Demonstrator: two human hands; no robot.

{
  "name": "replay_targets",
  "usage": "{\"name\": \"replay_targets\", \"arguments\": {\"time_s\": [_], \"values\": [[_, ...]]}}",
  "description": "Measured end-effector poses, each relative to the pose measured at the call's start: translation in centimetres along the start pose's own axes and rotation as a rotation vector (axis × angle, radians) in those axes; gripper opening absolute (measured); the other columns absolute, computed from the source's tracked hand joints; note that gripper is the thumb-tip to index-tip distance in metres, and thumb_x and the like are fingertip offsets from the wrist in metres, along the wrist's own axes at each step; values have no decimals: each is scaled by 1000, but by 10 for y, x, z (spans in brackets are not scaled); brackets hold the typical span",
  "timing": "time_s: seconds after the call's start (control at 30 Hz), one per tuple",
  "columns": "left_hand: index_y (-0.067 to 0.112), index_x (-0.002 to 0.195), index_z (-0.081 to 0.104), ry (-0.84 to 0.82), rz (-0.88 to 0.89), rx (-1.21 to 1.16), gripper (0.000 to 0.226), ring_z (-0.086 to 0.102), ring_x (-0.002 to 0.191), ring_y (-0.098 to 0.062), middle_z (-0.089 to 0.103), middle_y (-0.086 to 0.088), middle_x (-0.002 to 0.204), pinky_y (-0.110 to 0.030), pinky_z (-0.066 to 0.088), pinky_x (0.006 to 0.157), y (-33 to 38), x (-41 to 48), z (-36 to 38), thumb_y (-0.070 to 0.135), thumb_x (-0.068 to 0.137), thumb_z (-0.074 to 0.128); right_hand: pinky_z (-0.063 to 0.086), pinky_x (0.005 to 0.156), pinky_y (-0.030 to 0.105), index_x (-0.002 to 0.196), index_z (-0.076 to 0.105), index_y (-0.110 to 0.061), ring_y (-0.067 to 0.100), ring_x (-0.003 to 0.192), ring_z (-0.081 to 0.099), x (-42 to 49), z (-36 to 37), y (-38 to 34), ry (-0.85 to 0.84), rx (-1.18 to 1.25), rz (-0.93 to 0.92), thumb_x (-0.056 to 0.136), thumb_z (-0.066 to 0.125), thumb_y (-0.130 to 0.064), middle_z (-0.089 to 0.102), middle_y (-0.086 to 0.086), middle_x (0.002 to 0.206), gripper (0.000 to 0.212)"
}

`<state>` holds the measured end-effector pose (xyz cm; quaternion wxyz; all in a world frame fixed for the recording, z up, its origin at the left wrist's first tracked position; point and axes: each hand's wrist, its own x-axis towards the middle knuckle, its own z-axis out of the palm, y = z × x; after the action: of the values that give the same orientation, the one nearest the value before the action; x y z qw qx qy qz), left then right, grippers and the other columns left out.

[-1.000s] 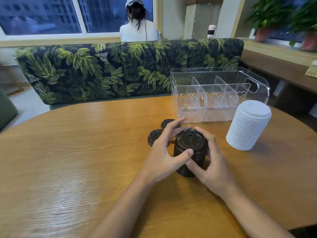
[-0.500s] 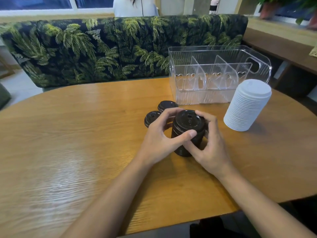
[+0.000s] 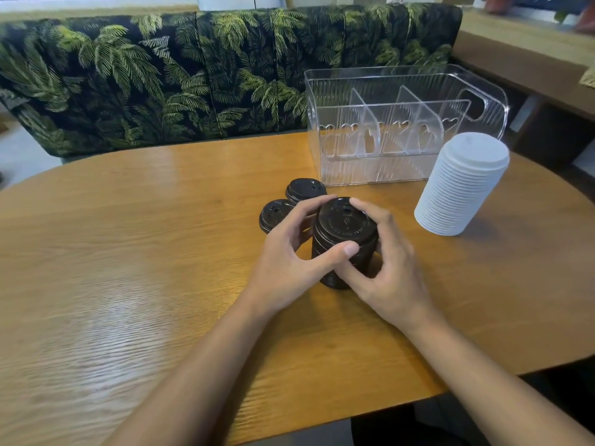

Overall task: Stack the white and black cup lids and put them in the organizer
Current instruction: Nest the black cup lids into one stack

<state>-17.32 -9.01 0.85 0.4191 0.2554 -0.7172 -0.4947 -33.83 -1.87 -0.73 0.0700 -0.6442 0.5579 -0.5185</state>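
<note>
A stack of black cup lids stands on the wooden table, gripped from both sides. My left hand wraps its left side with the thumb across the front; my right hand holds its right side. Two loose black lids lie just behind my left hand. A tall stack of white lids stands to the right, leaning slightly. The clear plastic organizer, with dividers and nothing in it, sits at the back right of the table.
A bench with palm-leaf upholstery runs along the table's far edge. A wooden ledge lies at the right behind the organizer. The table's near edge curves away at the lower right.
The camera has tilted down, so the window and the person behind the bench have left the view. Both hands stay on the black stack, fingers shifted slightly.
</note>
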Motion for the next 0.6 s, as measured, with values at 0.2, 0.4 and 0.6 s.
{"name": "replay_targets", "arguments": {"time_s": [0.2, 0.4, 0.6], "values": [[14, 131, 67, 259, 110, 209, 35, 67, 117, -16, 71, 0, 122, -39, 56, 98, -15, 6, -20, 33, 103, 60, 52, 104, 39, 147, 46, -22, 8, 128, 57, 0, 1, -1, 6, -13, 15, 82, 80, -44, 57, -5, 137, 77], [21, 148, 51, 252, -85, 701, 70, 55, 126, -9, 60, 3, 139, -14, 39, 104, -40, 25, -36, 46, 89, 78, 53, 102, 39, 147, 46, -23, 8, 127, 57, 0, 1, -2, 8, -17, 22, 82, 79, -45, 58, -6, 136, 76], [21, 148, 51, 288, -122, 696, 75, 63, 124, -17, 69, 2, 132, -28, 47, 105, -49, 29, -39, 38, 83, 85, 54, 102, 41, 147, 47, -23, 8, 128, 56, 0, 1, -3, 8, -10, 24, 83, 78, -46, 56, -7, 137, 75]]}}
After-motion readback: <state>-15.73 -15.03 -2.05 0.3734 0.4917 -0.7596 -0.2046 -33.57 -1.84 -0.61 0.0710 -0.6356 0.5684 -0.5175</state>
